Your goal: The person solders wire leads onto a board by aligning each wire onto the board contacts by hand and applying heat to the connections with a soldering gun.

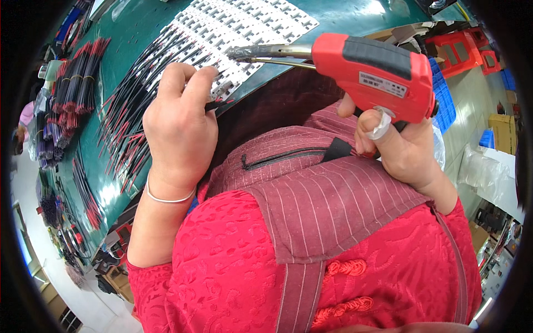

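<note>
My right hand [402, 150] grips a red and black soldering gun [369, 80], and a white wrap circles one of its fingers. The gun's metal tip and thin feed tube point left, over a sheet of small white parts [250, 25]. At the sheet's near edge my left hand [180, 125] is closed in a pinch on a short black and red wire [221, 104], just below the gun's tip. Beneath and beside that hand, many loose black wires with red ends [130, 102] fan out, some reaching onto the white sheet.
Tied wire bundles [78, 77] lie at the left of the green table [125, 33], with a smaller bunch [86, 191] nearer me. To the right are a blue crate [444, 102], red plastic frames [458, 53] and a cardboard box [501, 132] on the floor.
</note>
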`<act>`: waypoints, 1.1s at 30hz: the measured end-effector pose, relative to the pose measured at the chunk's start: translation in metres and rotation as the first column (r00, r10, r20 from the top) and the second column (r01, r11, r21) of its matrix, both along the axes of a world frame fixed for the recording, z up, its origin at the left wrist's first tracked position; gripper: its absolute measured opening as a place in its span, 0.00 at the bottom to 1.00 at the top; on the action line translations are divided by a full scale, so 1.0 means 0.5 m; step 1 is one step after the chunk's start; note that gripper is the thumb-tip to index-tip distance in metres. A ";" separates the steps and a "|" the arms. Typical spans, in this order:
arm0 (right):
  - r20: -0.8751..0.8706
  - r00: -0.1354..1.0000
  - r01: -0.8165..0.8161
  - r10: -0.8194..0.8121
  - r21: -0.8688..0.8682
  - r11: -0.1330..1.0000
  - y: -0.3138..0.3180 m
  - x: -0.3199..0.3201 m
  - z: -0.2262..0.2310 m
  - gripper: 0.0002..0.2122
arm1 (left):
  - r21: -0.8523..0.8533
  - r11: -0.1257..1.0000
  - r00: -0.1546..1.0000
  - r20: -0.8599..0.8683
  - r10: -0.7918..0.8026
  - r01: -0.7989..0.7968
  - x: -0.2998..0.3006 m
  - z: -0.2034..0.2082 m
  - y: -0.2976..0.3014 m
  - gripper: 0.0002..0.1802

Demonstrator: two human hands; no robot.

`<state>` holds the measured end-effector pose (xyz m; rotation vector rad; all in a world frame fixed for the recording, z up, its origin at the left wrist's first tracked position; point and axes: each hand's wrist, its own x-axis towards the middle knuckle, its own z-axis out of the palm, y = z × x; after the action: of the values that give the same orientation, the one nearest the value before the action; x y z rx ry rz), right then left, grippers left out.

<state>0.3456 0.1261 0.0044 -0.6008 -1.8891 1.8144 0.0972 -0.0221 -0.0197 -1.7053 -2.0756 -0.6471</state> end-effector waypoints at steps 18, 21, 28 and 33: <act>-0.021 1.000 -0.014 0.012 -0.061 0.998 -0.002 -0.006 -0.009 0.13 | 0.002 0.999 0.998 0.041 -0.048 0.048 0.004 0.000 0.002 0.19; -0.008 1.000 -0.019 0.018 -0.064 0.998 -0.001 -0.007 -0.010 0.13 | -0.042 0.999 0.997 0.073 -0.028 0.031 0.010 0.005 0.001 0.23; -0.046 0.996 -0.079 0.076 -0.060 0.995 0.011 0.004 -0.032 0.13 | -0.019 0.999 0.999 -0.005 -0.044 0.044 0.007 0.000 0.005 0.17; -0.028 0.998 -0.053 0.051 -0.074 0.996 0.003 -0.003 -0.023 0.14 | -0.051 0.999 0.999 0.036 -0.007 0.008 0.014 0.001 0.004 0.22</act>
<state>0.3441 0.1278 -0.0070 -0.5553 -1.8435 1.9236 0.1041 -0.0201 -0.0191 -1.7422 -2.1285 -0.6366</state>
